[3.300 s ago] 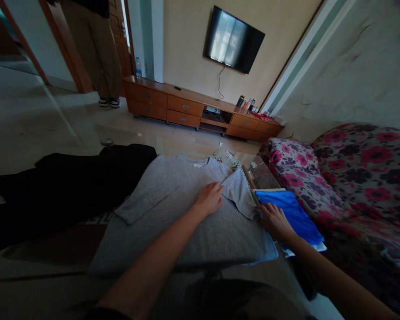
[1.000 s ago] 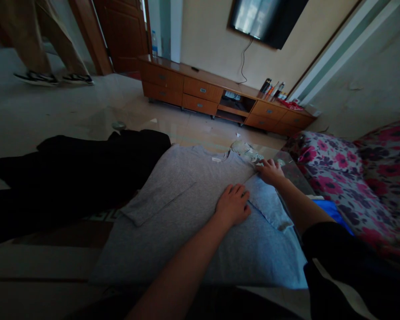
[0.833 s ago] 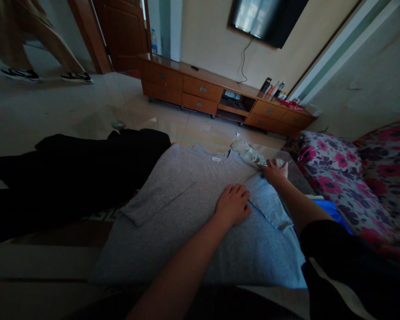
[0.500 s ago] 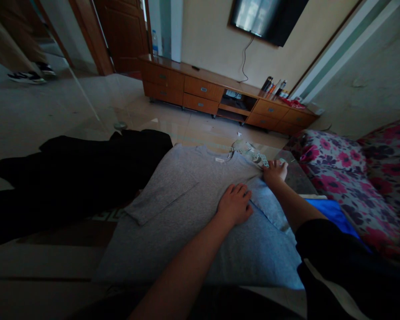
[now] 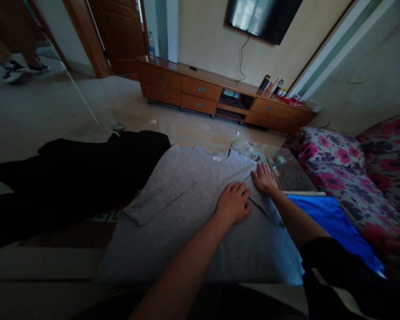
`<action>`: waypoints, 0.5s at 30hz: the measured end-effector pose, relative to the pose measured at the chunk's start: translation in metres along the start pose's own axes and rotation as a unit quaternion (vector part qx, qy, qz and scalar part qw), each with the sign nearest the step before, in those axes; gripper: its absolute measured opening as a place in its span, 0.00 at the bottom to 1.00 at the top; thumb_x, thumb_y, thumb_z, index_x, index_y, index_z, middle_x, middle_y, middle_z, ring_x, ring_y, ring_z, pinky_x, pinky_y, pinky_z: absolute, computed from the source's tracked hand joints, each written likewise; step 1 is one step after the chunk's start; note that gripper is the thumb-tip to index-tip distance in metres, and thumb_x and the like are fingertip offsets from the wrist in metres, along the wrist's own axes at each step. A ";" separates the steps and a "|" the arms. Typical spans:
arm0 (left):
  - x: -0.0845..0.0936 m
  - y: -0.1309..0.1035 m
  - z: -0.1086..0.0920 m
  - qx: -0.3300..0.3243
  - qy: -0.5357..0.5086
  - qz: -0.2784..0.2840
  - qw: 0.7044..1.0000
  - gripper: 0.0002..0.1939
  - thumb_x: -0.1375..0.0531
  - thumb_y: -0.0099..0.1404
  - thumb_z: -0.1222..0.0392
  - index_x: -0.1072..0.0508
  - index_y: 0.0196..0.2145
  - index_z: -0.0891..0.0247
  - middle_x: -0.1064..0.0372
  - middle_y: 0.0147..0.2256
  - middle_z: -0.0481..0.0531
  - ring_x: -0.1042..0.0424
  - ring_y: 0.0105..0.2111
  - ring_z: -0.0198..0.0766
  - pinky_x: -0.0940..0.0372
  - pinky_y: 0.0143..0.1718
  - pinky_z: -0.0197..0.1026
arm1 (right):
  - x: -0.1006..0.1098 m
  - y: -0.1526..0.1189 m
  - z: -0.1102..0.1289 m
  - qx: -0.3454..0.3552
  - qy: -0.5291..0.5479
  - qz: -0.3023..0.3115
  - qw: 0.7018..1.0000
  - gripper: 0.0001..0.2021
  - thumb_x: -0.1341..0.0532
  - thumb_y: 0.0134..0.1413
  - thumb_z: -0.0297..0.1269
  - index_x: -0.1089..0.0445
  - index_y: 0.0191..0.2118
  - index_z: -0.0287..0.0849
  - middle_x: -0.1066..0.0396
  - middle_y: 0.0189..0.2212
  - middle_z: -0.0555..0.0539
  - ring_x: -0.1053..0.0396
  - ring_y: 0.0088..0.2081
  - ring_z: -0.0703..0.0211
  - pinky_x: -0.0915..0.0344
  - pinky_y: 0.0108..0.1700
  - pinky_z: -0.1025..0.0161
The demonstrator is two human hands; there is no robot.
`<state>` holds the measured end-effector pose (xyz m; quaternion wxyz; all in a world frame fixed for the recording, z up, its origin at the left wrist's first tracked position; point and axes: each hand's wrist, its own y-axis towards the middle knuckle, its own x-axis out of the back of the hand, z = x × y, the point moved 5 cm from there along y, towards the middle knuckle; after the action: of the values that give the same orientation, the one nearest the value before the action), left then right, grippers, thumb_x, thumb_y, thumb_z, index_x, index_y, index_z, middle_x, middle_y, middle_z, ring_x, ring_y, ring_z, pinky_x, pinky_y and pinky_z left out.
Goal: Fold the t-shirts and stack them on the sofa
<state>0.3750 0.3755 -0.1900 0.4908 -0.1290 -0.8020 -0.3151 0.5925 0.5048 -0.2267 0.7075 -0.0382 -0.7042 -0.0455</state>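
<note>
Smoothing looks like the step; I'd anchor the grey shirt [image 5: 183, 213] with the left hand [image 5: 233, 202] and stroke outward with the right hand [image 5: 265, 178], pressing lightly so the sleeve [image 5: 266, 206] doesn't ruck. Shirt's spread on the glass table [image 5: 298, 172], black garment [image 5: 76, 178] left, blue cloth [image 5: 333, 222] right. Left fingers slightly bent, a little apart, resting on fabric. Right fingers near straight, close together, palm down at the shoulder. I see no pinch on either.

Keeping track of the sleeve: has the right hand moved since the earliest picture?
Yes. Judged against the blue cloth, the right hand has moved forward and left, from the sleeve cuff to the shoulder of the gray shirt.
</note>
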 end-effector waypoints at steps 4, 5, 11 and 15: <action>-0.002 0.000 0.000 0.006 -0.003 0.007 1.000 0.26 0.48 0.72 0.49 0.34 0.64 0.57 0.42 0.67 0.55 0.47 0.68 0.48 0.52 0.69 0.55 | 0.003 0.007 -0.001 0.011 0.002 0.002 1.000 0.40 0.64 0.69 0.61 0.57 0.75 0.37 0.64 0.75 0.40 0.67 0.75 0.47 0.61 0.73 0.45; -0.002 0.000 -0.001 0.006 -0.004 0.008 1.000 0.26 0.48 0.72 0.49 0.35 0.64 0.57 0.42 0.67 0.55 0.47 0.68 0.48 0.52 0.69 0.55 | 0.006 0.005 0.000 0.011 0.000 -0.008 1.000 0.41 0.64 0.69 0.61 0.57 0.75 0.36 0.64 0.75 0.39 0.66 0.75 0.46 0.60 0.72 0.45; 0.000 0.001 -0.001 0.005 -0.006 0.008 1.000 0.27 0.47 0.71 0.49 0.35 0.64 0.58 0.42 0.67 0.55 0.47 0.68 0.48 0.53 0.70 0.55 | 0.010 -0.012 0.000 -0.032 0.012 -0.054 0.998 0.44 0.63 0.67 0.63 0.58 0.75 0.30 0.63 0.75 0.33 0.63 0.74 0.42 0.59 0.72 0.43; -0.001 0.001 0.000 0.000 -0.003 0.014 1.000 0.27 0.48 0.72 0.48 0.36 0.65 0.58 0.43 0.68 0.55 0.48 0.69 0.48 0.53 0.70 0.55 | 0.002 -0.006 -0.003 -0.049 0.030 -0.019 0.998 0.45 0.64 0.66 0.65 0.59 0.75 0.34 0.63 0.75 0.36 0.63 0.74 0.40 0.62 0.71 0.38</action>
<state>0.3768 0.3765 -0.1906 0.4926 -0.1417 -0.8016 -0.3077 0.5952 0.4984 -0.2248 0.7244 -0.0582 -0.6804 -0.0945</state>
